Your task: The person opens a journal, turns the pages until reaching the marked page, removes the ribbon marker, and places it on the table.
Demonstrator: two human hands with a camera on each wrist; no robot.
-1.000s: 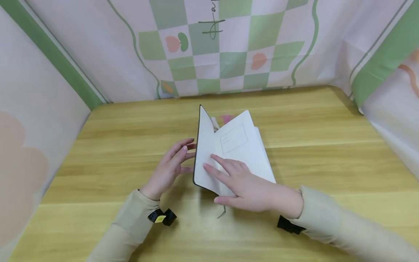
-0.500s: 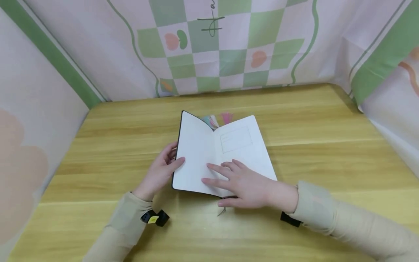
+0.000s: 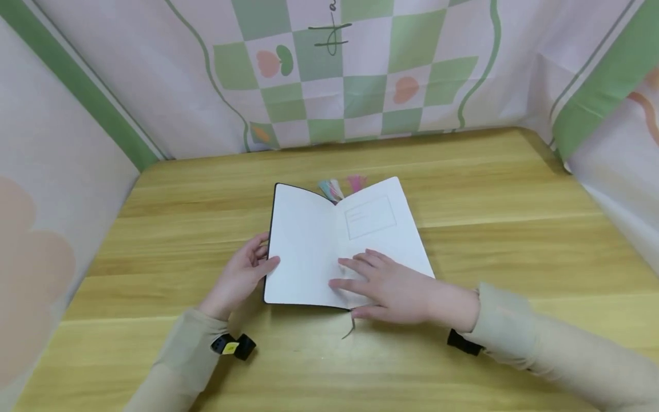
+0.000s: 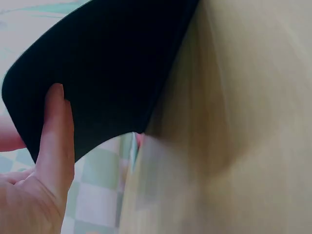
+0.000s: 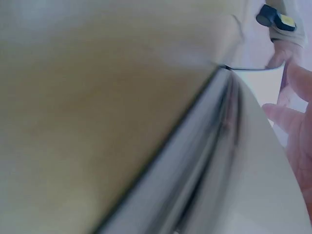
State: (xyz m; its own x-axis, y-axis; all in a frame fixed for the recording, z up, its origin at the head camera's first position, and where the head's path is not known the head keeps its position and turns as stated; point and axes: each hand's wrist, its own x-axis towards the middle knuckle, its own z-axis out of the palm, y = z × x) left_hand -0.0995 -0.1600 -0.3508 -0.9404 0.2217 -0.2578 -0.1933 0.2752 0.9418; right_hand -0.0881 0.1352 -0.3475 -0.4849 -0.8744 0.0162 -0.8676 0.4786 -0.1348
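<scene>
An open notebook (image 3: 306, 246) with a black cover (image 4: 112, 63) lies mid-table, its left cover raised off the wood. My left hand (image 3: 238, 278) pinches that cover's outer edge, thumb on the white inner side and fingers behind it. My right hand (image 3: 396, 289) rests with spread fingers on the lower right page, fingertips near the fold. A faint printed box (image 3: 370, 217) marks the right page. Past the top edge stick out a multicoloured tassel (image 3: 331, 189) and a pink tassel (image 3: 356, 182). A thin ribbon end (image 3: 351, 327) hangs from the bottom of the spine.
The notebook lies on a wooden table (image 3: 515, 229). A green and white checked cloth (image 3: 360, 74) hangs along the back edge, with more cloth at both sides. Black wrist cameras (image 3: 233, 345) sit by the sleeves.
The left cover has swung outward and down to the left, opening the notebook wider. My left hand has gone from beside the cover to pinching its edge. My right hand stays on the page.
</scene>
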